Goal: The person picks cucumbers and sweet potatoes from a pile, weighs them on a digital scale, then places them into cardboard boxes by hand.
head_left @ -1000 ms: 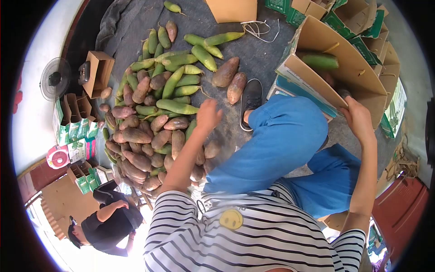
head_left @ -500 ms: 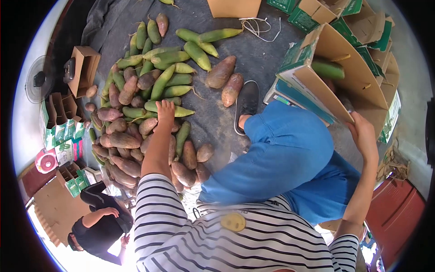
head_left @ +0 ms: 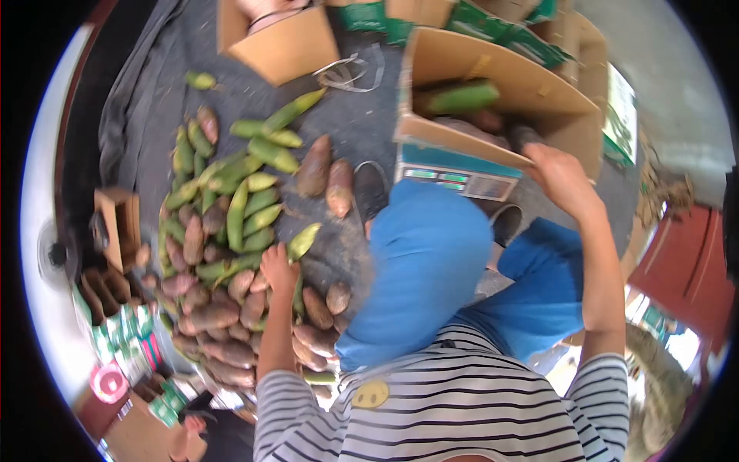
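At the edge of the pile of green and reddish-brown vegetables, my left hand (head_left: 279, 268) is closed round a green radish (head_left: 303, 241), whose pale tip sticks out to the right. Brown tubers (head_left: 212, 316) lie below and left of it, green radishes (head_left: 237, 215) above. My right hand (head_left: 556, 173) grips the near edge of an open cardboard box (head_left: 469, 146). Inside that box are a green radish (head_left: 464, 97) and some darker roots, partly in shadow. The box rests on a teal scale (head_left: 454, 171) with lit displays.
Two large reddish roots (head_left: 314, 168) lie on the dark ground sheet beside my shoe (head_left: 371, 189). Another cardboard box (head_left: 289, 46) stands at the top, with white straps (head_left: 350, 73) nearby. Green-and-brown cartons line the top right. Another person (head_left: 223, 435) is at the lower left.
The view has turned and shifted, so the box and scale show more fully. My left hand has lifted a green radish slightly at the pile. My right hand stays on the box edge.
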`<act>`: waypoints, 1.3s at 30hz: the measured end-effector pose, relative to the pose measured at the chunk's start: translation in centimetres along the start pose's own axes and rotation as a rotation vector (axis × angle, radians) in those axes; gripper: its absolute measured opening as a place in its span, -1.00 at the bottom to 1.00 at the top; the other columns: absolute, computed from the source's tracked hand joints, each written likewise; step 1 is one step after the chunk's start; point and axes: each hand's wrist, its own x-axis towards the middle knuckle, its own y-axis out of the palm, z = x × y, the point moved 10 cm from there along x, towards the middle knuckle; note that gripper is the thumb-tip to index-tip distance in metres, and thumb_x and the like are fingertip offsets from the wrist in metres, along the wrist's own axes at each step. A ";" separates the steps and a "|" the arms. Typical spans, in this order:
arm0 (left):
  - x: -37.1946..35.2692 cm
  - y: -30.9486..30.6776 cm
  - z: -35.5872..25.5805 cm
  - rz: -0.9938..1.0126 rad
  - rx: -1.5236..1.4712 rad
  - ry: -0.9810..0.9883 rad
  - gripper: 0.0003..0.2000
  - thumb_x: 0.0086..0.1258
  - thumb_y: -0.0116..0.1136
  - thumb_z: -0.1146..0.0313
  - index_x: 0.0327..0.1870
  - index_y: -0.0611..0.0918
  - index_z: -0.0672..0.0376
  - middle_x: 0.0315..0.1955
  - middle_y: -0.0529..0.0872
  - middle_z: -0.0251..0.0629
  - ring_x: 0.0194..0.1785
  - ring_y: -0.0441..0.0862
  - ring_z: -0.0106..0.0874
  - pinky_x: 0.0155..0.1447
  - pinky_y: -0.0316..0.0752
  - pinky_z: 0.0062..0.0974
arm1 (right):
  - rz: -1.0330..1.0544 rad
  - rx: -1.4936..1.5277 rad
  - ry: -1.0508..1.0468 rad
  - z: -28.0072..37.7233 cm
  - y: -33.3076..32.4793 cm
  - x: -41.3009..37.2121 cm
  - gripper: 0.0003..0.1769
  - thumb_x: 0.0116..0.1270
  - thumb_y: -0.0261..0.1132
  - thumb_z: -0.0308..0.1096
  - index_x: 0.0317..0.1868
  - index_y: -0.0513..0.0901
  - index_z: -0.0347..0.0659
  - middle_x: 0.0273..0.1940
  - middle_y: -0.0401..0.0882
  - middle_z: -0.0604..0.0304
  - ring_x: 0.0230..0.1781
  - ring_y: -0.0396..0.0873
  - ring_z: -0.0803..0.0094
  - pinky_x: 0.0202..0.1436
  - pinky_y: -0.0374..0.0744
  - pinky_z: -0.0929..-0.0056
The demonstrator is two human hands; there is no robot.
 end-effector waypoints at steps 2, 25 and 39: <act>-0.7 -1.1 -0.7 -0.165 -0.300 -0.086 -0.36 -0.10 0.44 0.34 0.13 0.49 0.19 -0.03 0.56 -0.15 0.09 0.47 -0.15 0.15 0.35 -0.18 | -0.005 0.014 0.015 -0.8 0.4 -0.3 -0.79 0.20 0.24 -0.41 -0.23 0.39 -0.25 -0.28 0.53 -0.03 -0.17 0.53 -0.03 -0.14 0.51 0.08; 5.3 -37.6 -40.0 -0.561 -0.576 0.905 -0.56 0.21 0.30 0.36 0.12 0.51 0.26 -0.04 0.61 -0.09 0.08 0.54 -0.20 0.12 0.43 -0.32 | -0.104 -0.146 -0.004 -0.1 0.9 -1.7 -0.82 0.10 0.17 -0.50 -0.24 0.49 -0.21 -0.33 0.56 0.07 -0.29 0.62 0.15 -0.28 0.57 0.22; 6.7 1.3 -4.9 0.082 -0.769 -0.109 -0.58 0.15 0.35 0.25 -0.03 0.57 0.31 -0.19 0.67 -0.09 -0.17 0.62 -0.27 -0.04 0.51 -0.37 | -0.056 0.049 0.002 0.7 -2.2 -1.4 -0.74 0.20 0.28 -0.33 -0.16 0.48 -0.27 -0.27 0.54 0.00 -0.16 0.54 0.04 -0.11 0.52 0.15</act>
